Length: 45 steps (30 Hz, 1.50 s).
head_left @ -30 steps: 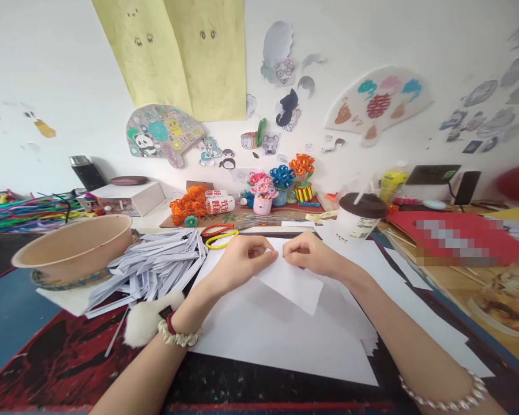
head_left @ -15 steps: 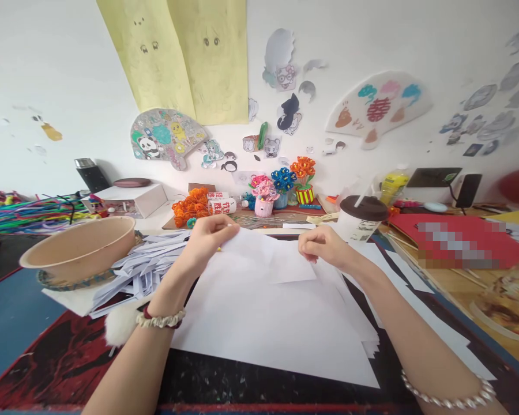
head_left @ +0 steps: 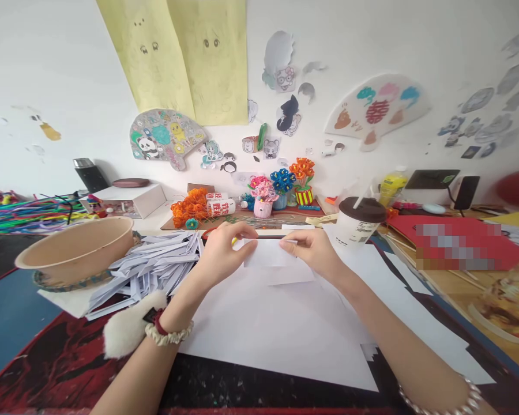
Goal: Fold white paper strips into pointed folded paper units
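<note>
A small white paper piece [head_left: 270, 253] is held up between my two hands, above a large white sheet [head_left: 277, 328] on the desk mat. My left hand [head_left: 227, 248] pinches its left end between thumb and fingers, and my right hand [head_left: 309, 248] pinches the right end. Under it, another small paper piece [head_left: 292, 276] lies on the sheet, partly covered. Left of my left hand is a heap of folded white paper strips [head_left: 155, 268]. A white fluffy ball [head_left: 127, 328] hangs by my left wrist.
A beige basin [head_left: 75, 245] stands at the left. On the right are a lidded drink cup [head_left: 357, 222], more white sheets [head_left: 409, 311] and a red folder [head_left: 454, 239]. Pipe-cleaner flower pots [head_left: 263, 206] and orange flowers [head_left: 192, 207] line the back of the desk.
My right hand has moved left and taken hold of the small paper's other end. My left hand has shifted slightly right, and the small paper is now stretched between both.
</note>
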{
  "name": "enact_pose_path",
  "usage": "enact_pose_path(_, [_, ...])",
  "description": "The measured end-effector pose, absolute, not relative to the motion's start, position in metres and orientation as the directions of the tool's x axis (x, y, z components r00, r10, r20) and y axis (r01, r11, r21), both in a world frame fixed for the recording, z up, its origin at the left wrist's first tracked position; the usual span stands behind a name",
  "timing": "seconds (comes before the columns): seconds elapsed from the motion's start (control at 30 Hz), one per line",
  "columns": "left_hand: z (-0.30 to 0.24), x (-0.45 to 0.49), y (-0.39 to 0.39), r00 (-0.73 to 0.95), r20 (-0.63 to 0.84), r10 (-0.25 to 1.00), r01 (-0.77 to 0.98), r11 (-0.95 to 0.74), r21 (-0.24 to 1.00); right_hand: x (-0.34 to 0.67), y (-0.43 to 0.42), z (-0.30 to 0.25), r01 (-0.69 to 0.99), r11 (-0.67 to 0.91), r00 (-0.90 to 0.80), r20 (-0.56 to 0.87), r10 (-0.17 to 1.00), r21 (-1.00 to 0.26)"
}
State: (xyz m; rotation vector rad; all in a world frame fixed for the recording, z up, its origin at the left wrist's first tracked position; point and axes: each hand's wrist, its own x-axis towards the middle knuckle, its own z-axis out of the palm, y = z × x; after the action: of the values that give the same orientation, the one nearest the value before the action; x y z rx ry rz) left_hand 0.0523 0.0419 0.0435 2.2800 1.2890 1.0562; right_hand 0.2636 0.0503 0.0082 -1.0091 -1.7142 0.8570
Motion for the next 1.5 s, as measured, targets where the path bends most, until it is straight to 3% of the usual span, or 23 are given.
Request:
enact_pose_path(0.1, [0.043,0.059,0.037,0.396,0.508,0.765,0.633,-0.628,0.453,0.261,0.046,0.012,0.342,0.519,-0.251,0.456,0.854,-0.783])
enact_pose_path(0.33, [0.040,0.073,0.025,0.500,0.491,0.714,0.644,-0.685,0.340,0.256,0.035,0.020,0.423,0.656,-0.398,0.523,0.754,-0.625])
enact_pose_path(0.6, [0.038,0.074,0.022,0.525,0.489,0.697,0.569,-0.714,0.408,0.258,0.035,0.021,0.348,0.678,-0.472,0.504,0.723,-0.647])
enact_pose_path(0.87, [0.036,0.081,0.020,0.467,0.440,0.767,0.534,-0.642,0.551,0.257,0.034,0.021,0.253,0.561,-0.453,0.416,0.789,-0.788])
enact_pose_path(1.17, [0.043,0.076,0.023,0.438,0.347,0.829,0.527,-0.550,0.648,0.276,0.044,0.021,0.232,0.496,-0.257,0.439,0.861,-0.837])
enact_pose_path(1.33, [0.052,0.059,0.028,0.372,0.389,0.843,0.539,-0.537,0.649,0.304,0.059,0.020,0.238,0.490,-0.033,0.497,0.867,-0.839])
enact_pose_path(1.5, [0.050,0.061,0.029,0.306,0.478,0.823,0.583,-0.559,0.589,0.289,0.054,0.019,0.331,0.479,-0.212,0.430,0.878,-0.813])
